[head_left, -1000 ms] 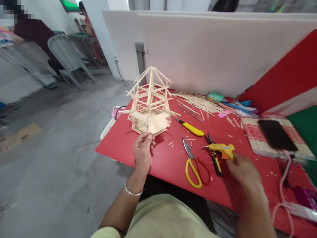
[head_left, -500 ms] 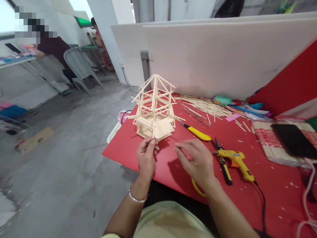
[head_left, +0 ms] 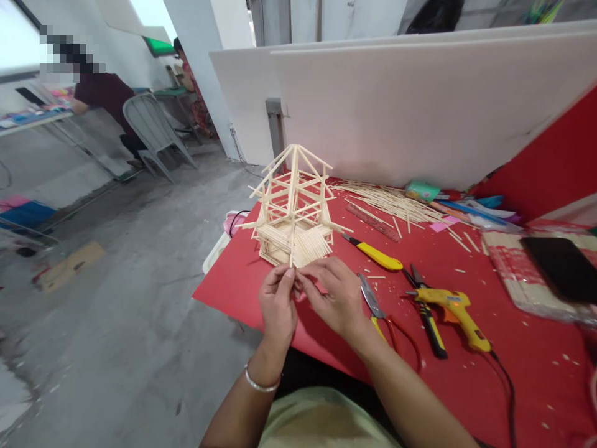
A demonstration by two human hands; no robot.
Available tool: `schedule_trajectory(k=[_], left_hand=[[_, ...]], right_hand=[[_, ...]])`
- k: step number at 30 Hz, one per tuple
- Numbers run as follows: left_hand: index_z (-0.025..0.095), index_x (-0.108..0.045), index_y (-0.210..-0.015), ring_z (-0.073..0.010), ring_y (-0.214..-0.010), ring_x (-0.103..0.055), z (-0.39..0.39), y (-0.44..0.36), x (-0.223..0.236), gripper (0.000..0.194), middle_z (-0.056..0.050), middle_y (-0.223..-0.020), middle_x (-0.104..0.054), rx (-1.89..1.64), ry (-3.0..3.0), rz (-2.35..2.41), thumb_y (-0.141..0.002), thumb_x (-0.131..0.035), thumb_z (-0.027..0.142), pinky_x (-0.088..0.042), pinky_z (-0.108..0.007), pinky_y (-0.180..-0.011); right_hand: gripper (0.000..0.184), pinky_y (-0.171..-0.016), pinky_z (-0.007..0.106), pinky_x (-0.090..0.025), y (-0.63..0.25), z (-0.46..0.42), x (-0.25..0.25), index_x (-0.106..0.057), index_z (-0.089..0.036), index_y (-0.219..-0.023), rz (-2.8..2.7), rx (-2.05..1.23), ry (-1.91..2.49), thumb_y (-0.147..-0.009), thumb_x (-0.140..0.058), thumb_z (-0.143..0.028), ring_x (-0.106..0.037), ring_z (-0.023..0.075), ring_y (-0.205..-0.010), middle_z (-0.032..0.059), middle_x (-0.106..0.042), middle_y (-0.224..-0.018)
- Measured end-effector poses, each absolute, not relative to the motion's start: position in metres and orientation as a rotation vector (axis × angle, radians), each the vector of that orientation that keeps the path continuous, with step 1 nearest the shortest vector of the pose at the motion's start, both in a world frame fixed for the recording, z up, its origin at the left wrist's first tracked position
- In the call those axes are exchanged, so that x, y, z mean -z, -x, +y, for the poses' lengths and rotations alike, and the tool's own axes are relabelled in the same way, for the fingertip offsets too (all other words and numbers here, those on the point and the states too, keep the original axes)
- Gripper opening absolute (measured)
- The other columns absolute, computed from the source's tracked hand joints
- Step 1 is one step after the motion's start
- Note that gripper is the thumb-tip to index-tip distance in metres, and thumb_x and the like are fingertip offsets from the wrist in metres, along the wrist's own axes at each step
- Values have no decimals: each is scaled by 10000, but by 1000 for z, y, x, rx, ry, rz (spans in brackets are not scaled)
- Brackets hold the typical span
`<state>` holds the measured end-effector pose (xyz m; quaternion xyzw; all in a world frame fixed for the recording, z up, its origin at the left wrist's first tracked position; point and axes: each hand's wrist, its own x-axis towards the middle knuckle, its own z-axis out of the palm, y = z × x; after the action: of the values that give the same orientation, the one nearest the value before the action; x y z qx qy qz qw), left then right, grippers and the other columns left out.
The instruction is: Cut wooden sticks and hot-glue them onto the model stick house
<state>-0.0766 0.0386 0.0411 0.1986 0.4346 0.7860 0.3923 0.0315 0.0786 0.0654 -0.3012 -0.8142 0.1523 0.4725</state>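
A small model pavilion (head_left: pixel 293 211) of thin wooden sticks, with a pointed open roof frame and slatted lower panels, stands on the red tabletop (head_left: pixel 224 283). My left hand (head_left: pixel 278 302) is closed at its near side, thumb and fingers pinching the end of the stick beam that juts toward me. Fingertips of my right hand (head_left: pixel 333 292) are pinched together right beside the left thumb, just below the slatted panel. Whatever those right fingers hold is too small to make out.
Right of my hands lie scissors (head_left: pixel 373 298), a yellow utility knife (head_left: pixel 379 255), pliers (head_left: pixel 431 330) and a yellow glue gun (head_left: pixel 454 305) with its cord. Behind them are loose sticks (head_left: pixel 387 199), a ruler (head_left: pixel 370 223) and a phone (head_left: pixel 559 267). A person (head_left: pixel 105 96) sits at far left.
My right hand has moved left to meet the left fingertips at the model, uncovering the scissors. My left hand keeps its pinch. The whole view has shifted slightly.
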Motion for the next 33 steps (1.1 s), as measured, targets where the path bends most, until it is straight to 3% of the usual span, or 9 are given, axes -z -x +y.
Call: schedule_trajectory(k=[33], left_hand=[[179,-693,-826,-69,-533,-554,42,77,-36,174,22,-669,-646,-1980,-533,1128,-775,-774,324,-444,-170,-524]], right_hand=[[160,-818,323,-517,-27,78,-59,-650,-245,-1008,-1941,-361,768,-868,-651,-165,-637,172,-891,29,-715,-938]])
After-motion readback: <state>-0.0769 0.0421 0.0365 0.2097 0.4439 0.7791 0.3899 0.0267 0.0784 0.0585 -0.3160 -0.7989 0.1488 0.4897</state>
